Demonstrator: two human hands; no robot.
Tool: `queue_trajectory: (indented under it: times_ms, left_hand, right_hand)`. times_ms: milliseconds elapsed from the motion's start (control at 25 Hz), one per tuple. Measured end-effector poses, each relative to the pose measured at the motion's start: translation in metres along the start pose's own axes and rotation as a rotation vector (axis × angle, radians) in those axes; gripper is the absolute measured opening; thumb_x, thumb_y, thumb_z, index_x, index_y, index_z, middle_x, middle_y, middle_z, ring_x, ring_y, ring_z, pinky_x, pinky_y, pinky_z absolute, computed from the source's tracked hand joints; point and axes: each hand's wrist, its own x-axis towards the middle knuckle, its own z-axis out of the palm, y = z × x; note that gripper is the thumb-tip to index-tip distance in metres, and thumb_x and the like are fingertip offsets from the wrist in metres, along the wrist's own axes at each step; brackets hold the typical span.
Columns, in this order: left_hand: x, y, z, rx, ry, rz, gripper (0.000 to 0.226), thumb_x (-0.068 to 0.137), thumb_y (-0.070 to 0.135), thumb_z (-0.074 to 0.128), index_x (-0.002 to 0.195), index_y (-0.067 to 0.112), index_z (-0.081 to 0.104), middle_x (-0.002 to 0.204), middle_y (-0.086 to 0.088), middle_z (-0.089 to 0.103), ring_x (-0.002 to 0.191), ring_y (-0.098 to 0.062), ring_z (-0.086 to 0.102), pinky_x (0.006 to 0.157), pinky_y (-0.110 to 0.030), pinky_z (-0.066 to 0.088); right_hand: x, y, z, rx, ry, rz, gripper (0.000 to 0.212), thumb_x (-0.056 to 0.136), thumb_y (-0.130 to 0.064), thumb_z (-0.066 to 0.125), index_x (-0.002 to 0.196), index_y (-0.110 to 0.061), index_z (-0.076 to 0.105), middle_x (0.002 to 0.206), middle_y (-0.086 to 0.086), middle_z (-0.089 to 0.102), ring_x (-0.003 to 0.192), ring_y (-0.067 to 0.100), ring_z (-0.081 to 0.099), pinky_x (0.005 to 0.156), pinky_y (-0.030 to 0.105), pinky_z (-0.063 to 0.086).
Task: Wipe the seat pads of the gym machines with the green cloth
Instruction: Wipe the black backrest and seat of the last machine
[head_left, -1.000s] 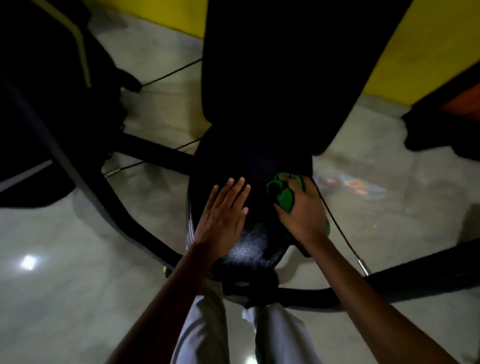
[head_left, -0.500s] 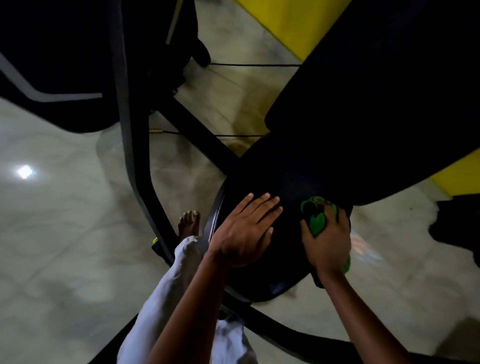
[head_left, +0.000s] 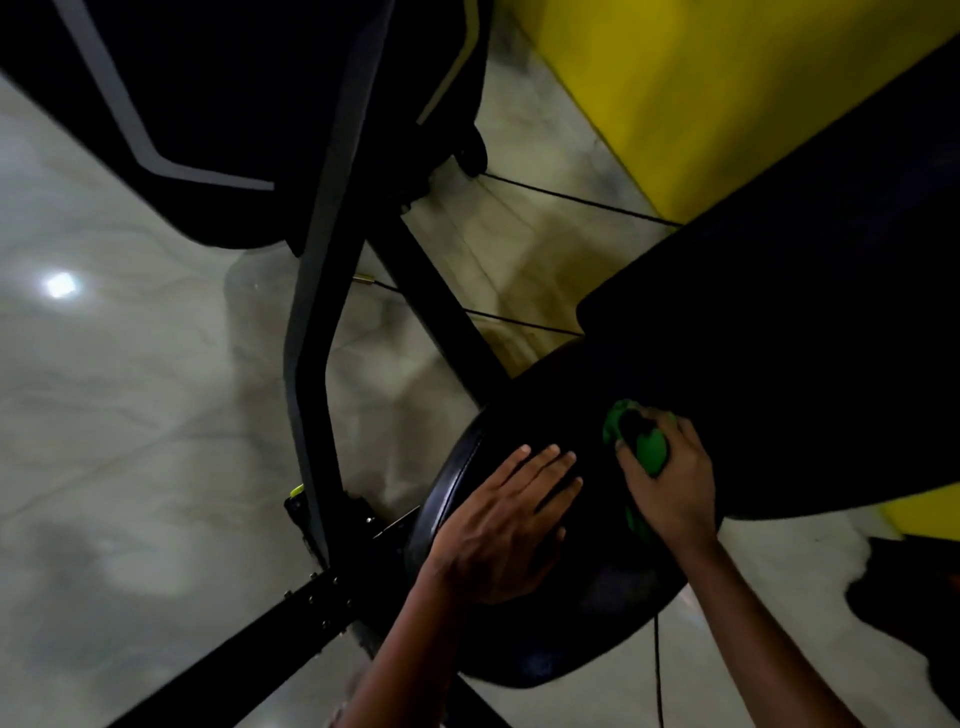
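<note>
A black rounded seat pad (head_left: 524, 410) lies at lower centre, with a black back pad (head_left: 779, 332) rising over its far end to the right. My right hand (head_left: 672, 480) presses a bunched green cloth (head_left: 641, 439) onto the seat near the back pad; part of the cloth shows under the palm. My left hand (head_left: 506, 525) lies flat on the seat's left half, fingers spread and pointing toward the cloth, holding nothing.
A grey machine frame post (head_left: 324, 291) stands just left of the seat, bolted to a black floor bar (head_left: 244, 639). Thin black cables (head_left: 571, 196) cross the glossy tiled floor (head_left: 130, 415). Another dark machine (head_left: 218, 104) fills the upper left. A yellow wall (head_left: 701, 88) rises behind.
The view has swung left and tilted, so the seat sits lower right. Both hands stay on the seat; the right hand with the cloth has moved slightly toward the back pad.
</note>
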Motion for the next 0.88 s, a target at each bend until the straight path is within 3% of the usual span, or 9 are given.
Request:
queue_trajectory:
  times_ms: [120,320,480,680,880]
  left_hand:
    - [-0.002,0.004,0.000,0.033,0.022,-0.134,0.060,0.087,0.039,0.044,0.141,0.011,0.044,0.150,-0.009,0.038,0.141,-0.025,0.030,0.115,-0.044,0.016]
    - [-0.001,0.001,0.003,0.057,0.025,-0.136,0.063,0.087,0.041,0.042,0.143,0.010,0.040,0.151,-0.009,0.035,0.142,-0.024,0.028,0.115,-0.044,0.017]
    - [-0.001,0.004,0.004,0.057,0.055,-0.144,0.062,0.088,0.040,0.043,0.143,0.011,0.041,0.152,-0.007,0.034,0.143,-0.022,0.025,0.116,-0.043,0.018]
    - [-0.001,0.004,0.005,0.106,0.069,-0.158,0.061,0.089,0.039,0.045,0.143,0.012,0.041,0.152,-0.006,0.034,0.143,-0.022,0.026,0.115,-0.042,0.019]
    - [-0.007,0.011,0.008,0.114,0.131,-0.311,0.058,0.092,0.040,0.042,0.142,0.010,0.043,0.151,-0.007,0.037,0.140,-0.021,0.033,0.112,-0.039,0.028]
  right_hand:
    - [0.046,-0.017,0.008,-0.069,-0.044,-0.023,0.045,0.080,-0.019,0.071,0.120,-0.002,0.059,0.120,0.019,0.055,0.110,0.038,0.055,0.086,0.037,0.046]
    - [0.089,-0.043,0.024,-0.220,-0.203,-0.248,0.049,0.085,-0.028,0.064,0.128,-0.009,0.052,0.130,0.017,0.048,0.116,0.037,0.050,0.087,0.038,0.045]
    - [0.113,-0.056,0.026,-0.228,-0.426,-0.441,0.048,0.086,-0.031,0.064,0.129,-0.013,0.054,0.127,0.013,0.051,0.116,0.033,0.051,0.087,0.034,0.044]
    - [0.154,-0.071,0.026,-0.282,-0.577,-0.169,0.041,0.087,-0.043,0.059,0.112,-0.011,0.062,0.113,0.016,0.062,0.105,0.034,0.059,0.076,0.029,0.042]
    - [0.128,-0.091,0.042,-0.206,-0.826,-0.498,0.037,0.080,-0.043,0.064,0.112,-0.024,0.065,0.107,0.006,0.068,0.098,0.024,0.064,0.083,0.034,0.052]
